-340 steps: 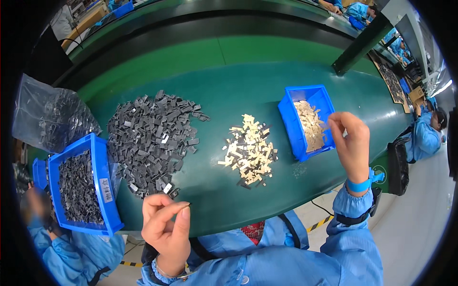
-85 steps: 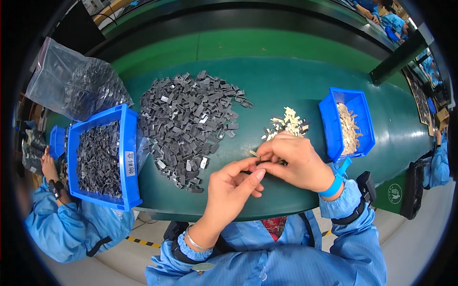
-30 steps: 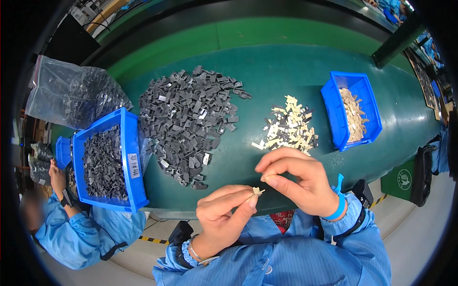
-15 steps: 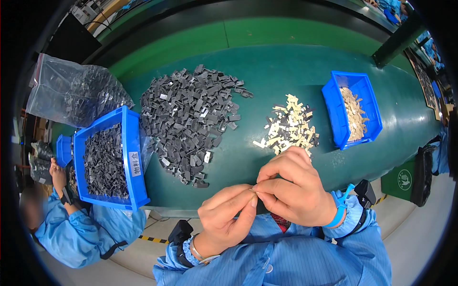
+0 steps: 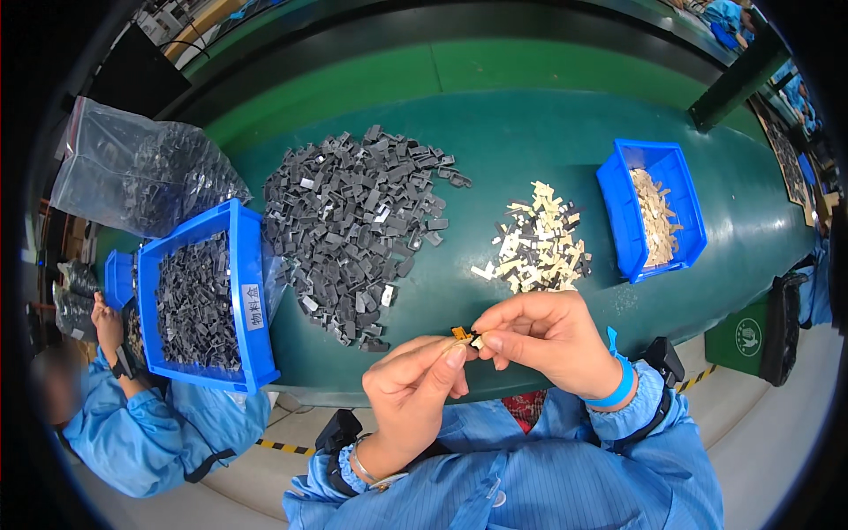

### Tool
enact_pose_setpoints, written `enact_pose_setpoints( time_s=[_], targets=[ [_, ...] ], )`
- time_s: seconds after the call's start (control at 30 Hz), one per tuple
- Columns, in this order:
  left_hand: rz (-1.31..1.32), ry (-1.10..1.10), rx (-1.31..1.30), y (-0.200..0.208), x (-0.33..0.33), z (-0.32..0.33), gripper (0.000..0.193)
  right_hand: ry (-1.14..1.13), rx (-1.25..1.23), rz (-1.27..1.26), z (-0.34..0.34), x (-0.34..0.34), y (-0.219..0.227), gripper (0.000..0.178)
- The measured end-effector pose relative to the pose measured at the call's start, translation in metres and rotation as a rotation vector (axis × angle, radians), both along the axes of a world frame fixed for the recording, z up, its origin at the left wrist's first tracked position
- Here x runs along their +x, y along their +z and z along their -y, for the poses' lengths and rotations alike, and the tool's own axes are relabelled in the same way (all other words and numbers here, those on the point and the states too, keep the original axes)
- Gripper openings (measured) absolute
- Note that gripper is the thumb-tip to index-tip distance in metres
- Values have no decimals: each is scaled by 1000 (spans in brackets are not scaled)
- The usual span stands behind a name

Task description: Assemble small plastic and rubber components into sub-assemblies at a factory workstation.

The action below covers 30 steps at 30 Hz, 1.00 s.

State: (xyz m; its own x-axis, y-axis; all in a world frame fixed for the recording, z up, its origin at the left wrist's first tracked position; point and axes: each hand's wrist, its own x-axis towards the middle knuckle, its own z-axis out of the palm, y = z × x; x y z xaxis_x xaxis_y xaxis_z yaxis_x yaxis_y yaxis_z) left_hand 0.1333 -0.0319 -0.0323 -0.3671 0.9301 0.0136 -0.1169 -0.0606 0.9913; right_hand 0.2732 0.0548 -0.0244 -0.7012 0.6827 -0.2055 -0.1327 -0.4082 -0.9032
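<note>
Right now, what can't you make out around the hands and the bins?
- Small part between left hand and right hand, head view: too small, fingertips cover it.
- Clear bag contents: blurred by plastic.
- Small blue bin at left: mostly hidden behind large blue bin.

The small part [image 5: 463, 335] pinched between the left hand [image 5: 413, 393] and right hand [image 5: 549, 337] is mostly covered by fingertips and too small to make out. The bag [image 5: 132, 172] blurs its contents. A co-worker [image 5: 115, 415] is cut off at the left edge.
</note>
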Motion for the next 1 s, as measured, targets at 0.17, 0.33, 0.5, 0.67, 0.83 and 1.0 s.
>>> enact_pose_setpoints(
  time_s=[0.17,0.33,0.5,0.67,0.83,1.0],
  targets=[
    [-247,-21,61,-2,-4,2,12,-6,-22,0,3,-3,-1,15],
    [-266,-30,50,-2,-4,2,13,-23,10,-7,7,-3,-2,13],
    [-47,-33,-31,1,-2,-2,14,2,23,-10,6,0,-6,11],
    [-74,-66,-2,-2,-12,5,14,86,105,17,8,0,-9,12],
    [-134,53,35,-4,-8,2,14,12,-32,-5,8,0,-9,13],
    [-210,29,112,-3,-3,1,16,-5,-66,-46,13,-4,-7,14]
  ],
)
